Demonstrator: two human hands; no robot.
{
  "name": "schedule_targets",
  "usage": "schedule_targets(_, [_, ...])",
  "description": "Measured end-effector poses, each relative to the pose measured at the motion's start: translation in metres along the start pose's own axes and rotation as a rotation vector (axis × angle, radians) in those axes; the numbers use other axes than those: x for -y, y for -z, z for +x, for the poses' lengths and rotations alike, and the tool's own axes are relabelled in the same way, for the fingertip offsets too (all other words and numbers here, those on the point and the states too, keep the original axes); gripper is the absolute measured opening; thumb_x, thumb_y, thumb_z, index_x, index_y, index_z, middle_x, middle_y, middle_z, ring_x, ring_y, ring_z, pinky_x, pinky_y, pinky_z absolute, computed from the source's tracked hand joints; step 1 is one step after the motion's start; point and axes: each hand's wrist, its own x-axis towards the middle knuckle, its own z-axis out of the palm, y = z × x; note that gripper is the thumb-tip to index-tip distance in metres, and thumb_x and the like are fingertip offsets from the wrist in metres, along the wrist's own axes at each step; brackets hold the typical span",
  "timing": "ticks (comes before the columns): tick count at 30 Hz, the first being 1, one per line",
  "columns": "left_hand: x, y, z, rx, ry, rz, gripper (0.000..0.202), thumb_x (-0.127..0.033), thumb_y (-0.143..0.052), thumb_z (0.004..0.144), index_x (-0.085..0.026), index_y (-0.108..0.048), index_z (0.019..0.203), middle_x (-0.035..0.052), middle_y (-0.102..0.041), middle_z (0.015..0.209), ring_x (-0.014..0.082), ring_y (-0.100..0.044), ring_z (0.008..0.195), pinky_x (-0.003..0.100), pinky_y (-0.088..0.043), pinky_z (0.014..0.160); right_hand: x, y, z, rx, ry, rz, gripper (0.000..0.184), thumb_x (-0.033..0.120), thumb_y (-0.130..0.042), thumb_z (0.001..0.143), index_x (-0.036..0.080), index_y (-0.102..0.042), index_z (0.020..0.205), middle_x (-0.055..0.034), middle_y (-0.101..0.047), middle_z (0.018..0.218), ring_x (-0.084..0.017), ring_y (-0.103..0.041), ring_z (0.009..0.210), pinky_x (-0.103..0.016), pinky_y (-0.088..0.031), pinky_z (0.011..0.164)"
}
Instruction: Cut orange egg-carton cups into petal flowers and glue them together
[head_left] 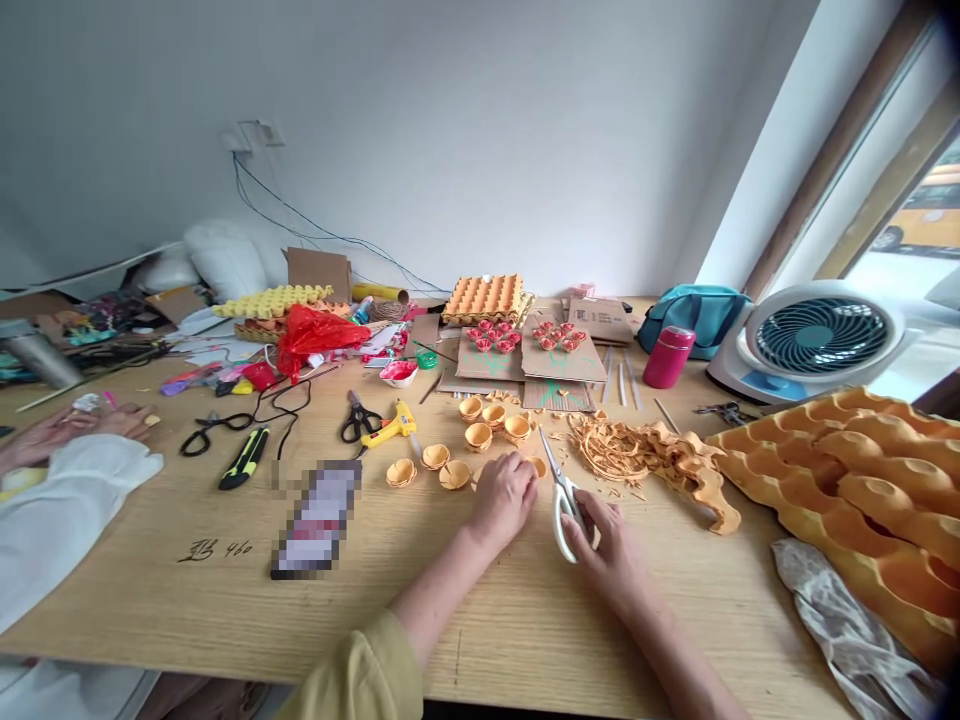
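Observation:
My right hand (613, 548) is closed on white-handled scissors (564, 505), whose blades point away from me. Just left of them, my left hand (504, 497) has its fingers curled together. An orange egg-carton cup (538, 466) shows at its fingertips and looks pinched there, partly hidden by the hand. Beyond that hand stand several cut orange cups, among them a front cup (454, 475) and a left cup (401, 473). Curled orange trimmings (611, 447) lie in a heap beyond the scissors, with small scraps around them.
At right are a large orange egg tray (862, 470) and a fan (817, 340). Red paper flowers (495, 337) sit on cardboard at the back. A yellow glue gun (391, 425), a box cutter (244, 458) and a phone (319, 520) lie left. A co-worker's sleeve (90, 500) rests far left.

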Motion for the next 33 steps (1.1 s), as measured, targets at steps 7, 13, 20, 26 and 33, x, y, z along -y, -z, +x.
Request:
schedule_targets(7, [0.000, -0.007, -0.019, -0.106, 0.106, -0.502, 0.007, -0.015, -0.060, 0.086, -0.021, -0.062, 0.082, 0.0040, -0.062, 0.081, 0.0173, -0.057, 0.074, 0.028, -0.045, 0.068, -0.004, 0.005, -0.003, -0.025, -0.081, 0.183, 0.028, 0.043, -0.050, 0.095, 0.020, -0.062, 0.103, -0.0033, -0.064, 0.077, -0.020, -0.059, 0.070, -0.030, -0.047, 0.063])
schedule_targets(13, [0.008, -0.004, -0.022, -0.175, 0.314, -0.858, 0.020, -0.034, -0.076, 0.077, -0.018, -0.065, 0.079, 0.0024, -0.060, 0.081, 0.0144, -0.056, 0.070, 0.027, -0.045, 0.068, 0.009, 0.018, 0.011, 0.082, -0.099, 0.224, 0.028, 0.045, -0.049, 0.097, 0.021, -0.061, 0.104, -0.0029, -0.062, 0.078, -0.019, -0.055, 0.069, -0.029, -0.045, 0.059])
schedule_targets(20, [0.007, 0.001, -0.021, -0.114, 0.502, -1.262, 0.036, -0.043, -0.081, 0.072, -0.016, -0.058, 0.074, -0.0030, -0.057, 0.062, 0.0083, -0.049, 0.056, 0.022, -0.038, 0.057, -0.008, 0.016, 0.032, 0.051, 0.000, 0.095, 0.025, 0.044, -0.053, 0.093, 0.021, -0.060, 0.092, -0.0011, -0.057, 0.072, -0.019, -0.052, 0.067, -0.031, -0.043, 0.064])
schedule_targets(26, [0.010, 0.006, -0.018, -0.122, 0.603, -1.491, 0.038, -0.035, -0.088, 0.066, -0.016, -0.058, 0.080, -0.0051, -0.056, 0.074, 0.0021, -0.042, 0.055, 0.018, -0.034, 0.054, -0.012, 0.012, 0.026, 0.092, -0.039, 0.096, 0.023, 0.041, -0.050, 0.094, 0.022, -0.055, 0.083, -0.0003, -0.057, 0.071, -0.018, -0.051, 0.066, -0.031, -0.042, 0.064])
schedule_targets(33, [0.007, 0.007, -0.019, -0.091, 0.647, -1.538, 0.036, -0.029, -0.089, 0.064, -0.015, -0.059, 0.079, -0.0033, -0.059, 0.072, 0.0038, -0.047, 0.057, 0.018, -0.034, 0.052, -0.010, 0.013, 0.023, 0.196, 0.064, -0.067, 0.017, 0.032, -0.051, 0.093, 0.022, -0.050, 0.079, 0.0006, -0.058, 0.070, -0.017, -0.051, 0.067, -0.033, -0.041, 0.073])
